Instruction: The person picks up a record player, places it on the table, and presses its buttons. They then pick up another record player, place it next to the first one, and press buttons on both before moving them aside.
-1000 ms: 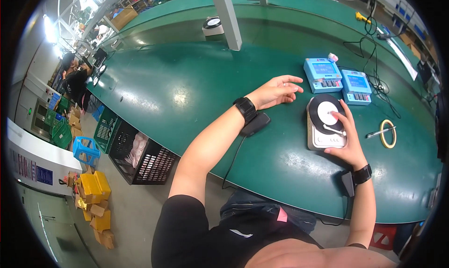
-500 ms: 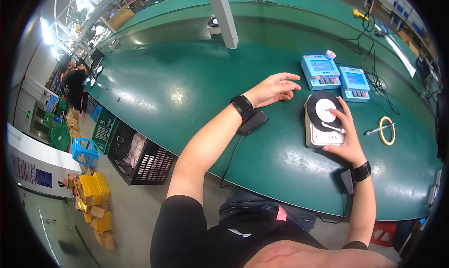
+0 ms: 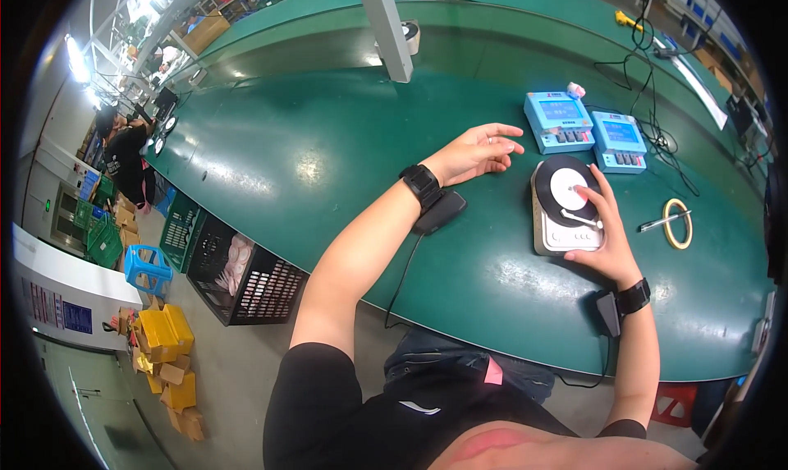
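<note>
Record player (image 3: 566,239), one, white-fronted: on the green table (image 3: 476,261), in front of the blue boxes. Fitted with a black record (image 3: 549,177), white at its centre, and a white arm (image 3: 581,218).

Right hand (image 3: 609,244): about the player's right side; thumb and fingers spread apart, thumb at the near edge, one fingertip over the record's white centre. Black band (image 3: 633,298) at the wrist.

Left hand (image 3: 469,154): over the table, left of the player and apart from it; fingers loosely bent, slightly parted. Black band (image 3: 421,186) at the wrist; black corded device (image 3: 441,213) just beside it.

Blue boxes, two, with screens and buttons: the left one (image 3: 558,121) and the right one (image 3: 620,143), side by side.

Yellow ring (image 3: 677,246), one, with a pen (image 3: 652,224) lying across it, right of the player.

Black crate (image 3: 267,293), one, perforated, beyond the table's left edge.

Blue stool (image 3: 148,266), one, further left.
</note>
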Action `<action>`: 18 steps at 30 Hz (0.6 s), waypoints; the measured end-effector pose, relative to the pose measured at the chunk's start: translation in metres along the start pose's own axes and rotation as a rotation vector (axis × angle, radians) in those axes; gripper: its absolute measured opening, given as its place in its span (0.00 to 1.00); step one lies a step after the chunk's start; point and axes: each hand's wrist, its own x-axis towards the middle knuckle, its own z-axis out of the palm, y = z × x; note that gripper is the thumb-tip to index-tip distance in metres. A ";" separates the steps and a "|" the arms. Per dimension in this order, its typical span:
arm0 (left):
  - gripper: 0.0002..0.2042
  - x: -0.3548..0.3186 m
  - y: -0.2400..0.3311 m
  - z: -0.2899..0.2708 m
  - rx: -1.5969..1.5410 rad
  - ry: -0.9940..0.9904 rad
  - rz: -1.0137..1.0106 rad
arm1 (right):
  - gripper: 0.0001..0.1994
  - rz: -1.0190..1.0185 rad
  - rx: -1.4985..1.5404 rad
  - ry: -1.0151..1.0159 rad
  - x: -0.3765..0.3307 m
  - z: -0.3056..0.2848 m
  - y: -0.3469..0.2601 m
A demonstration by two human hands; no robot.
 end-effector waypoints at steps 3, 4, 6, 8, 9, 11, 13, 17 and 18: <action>0.20 0.000 -0.001 0.000 -0.014 0.001 -0.005 | 0.48 0.007 0.001 0.000 -0.001 0.000 0.000; 0.20 0.001 -0.002 0.000 -0.016 0.000 -0.005 | 0.48 0.009 -0.001 -0.001 -0.001 0.000 0.001; 0.20 0.001 -0.002 0.000 -0.018 -0.001 -0.006 | 0.48 0.009 -0.004 -0.001 -0.001 0.000 0.001; 0.20 0.001 -0.002 0.000 -0.017 -0.001 -0.005 | 0.48 0.007 0.003 0.002 -0.001 0.000 0.001; 0.20 0.001 -0.002 -0.001 -0.018 -0.001 -0.005 | 0.48 0.006 0.009 0.003 -0.001 0.000 0.001; 0.20 0.001 -0.002 -0.001 -0.015 -0.001 -0.006 | 0.48 0.005 0.016 0.005 -0.001 0.000 0.001; 0.19 0.002 -0.002 -0.002 -0.009 0.002 -0.005 | 0.48 0.003 0.013 0.002 0.000 0.000 0.000; 0.19 0.002 -0.003 -0.002 -0.009 -0.004 -0.005 | 0.48 0.002 0.014 0.002 0.000 0.000 0.001; 0.19 0.003 -0.003 -0.002 -0.008 -0.004 -0.005 | 0.48 0.002 0.016 0.003 0.000 0.000 0.001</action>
